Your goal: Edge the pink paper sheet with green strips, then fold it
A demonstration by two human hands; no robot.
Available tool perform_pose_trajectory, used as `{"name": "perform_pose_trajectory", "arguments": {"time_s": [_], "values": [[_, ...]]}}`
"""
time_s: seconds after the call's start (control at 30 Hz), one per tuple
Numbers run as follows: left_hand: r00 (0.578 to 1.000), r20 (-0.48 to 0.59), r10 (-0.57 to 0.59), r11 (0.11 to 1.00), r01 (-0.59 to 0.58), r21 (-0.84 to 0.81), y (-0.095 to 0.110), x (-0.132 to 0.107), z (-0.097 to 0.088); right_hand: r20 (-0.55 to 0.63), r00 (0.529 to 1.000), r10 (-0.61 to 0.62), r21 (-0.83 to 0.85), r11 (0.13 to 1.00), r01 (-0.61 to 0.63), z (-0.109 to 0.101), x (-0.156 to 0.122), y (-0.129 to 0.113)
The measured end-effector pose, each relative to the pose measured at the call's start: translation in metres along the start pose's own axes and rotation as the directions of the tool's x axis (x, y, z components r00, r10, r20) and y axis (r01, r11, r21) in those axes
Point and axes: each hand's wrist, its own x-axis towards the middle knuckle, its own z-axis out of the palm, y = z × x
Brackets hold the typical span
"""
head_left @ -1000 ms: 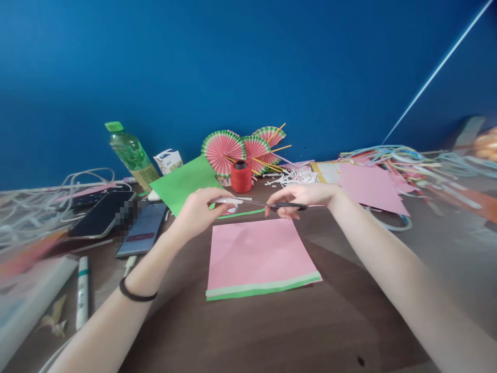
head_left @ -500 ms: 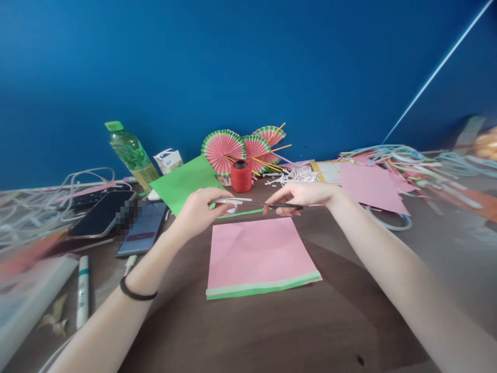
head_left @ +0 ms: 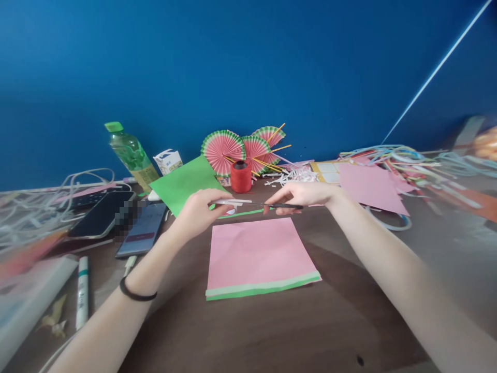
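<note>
We held a white strip (head_left: 234,201) of paper pinched between the thumb and fingers of our left hand (head_left: 200,207), raised a little above the far edge of the pink sheet (head_left: 256,254), which lay flat on the desk (head_left: 330,321). Our right hand (head_left: 301,194) was clenched around the dark handles of the scissors (head_left: 281,206). The scissors lay level, their long axis running left to right, with the blades pointing left at the free end of the strip. The strip ran along that same line, so it sat between our two hands, gripped by the left and just left of the right. We could not tell whether the blades were parted. The labels on the bottle (head_left: 132,155), the small carton (head_left: 168,160) and the marker (head_left: 82,287) were too blurred to read.
</note>
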Motion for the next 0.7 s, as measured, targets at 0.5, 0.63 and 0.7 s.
{"name": "perform_pose_trajectory", "arguments": {"time_s": [0.5,0.63,0.7], "values": [[1.0,-0.003,-0.001,1.0,0.001,-0.025,-0.002,-0.0003,0.0004,-0.004,1.0,-0.013,-0.002,1.0,0.013,0.0009,-0.0008,-0.0018],[1.0,-0.009,0.003,1.0,-0.003,-0.03,-0.0022,-0.0003,0.0002,-0.004,1.0,-0.004,-0.001,1.0,0.004,0.0006,-0.0012,-0.0024],[1.0,-0.01,-0.001,1.0,0.001,-0.025,-0.0024,-0.0002,0.0003,-0.004,1.0,0.004,-0.007,1.0,-0.004,0.0005,-0.0008,-0.0026]]}}
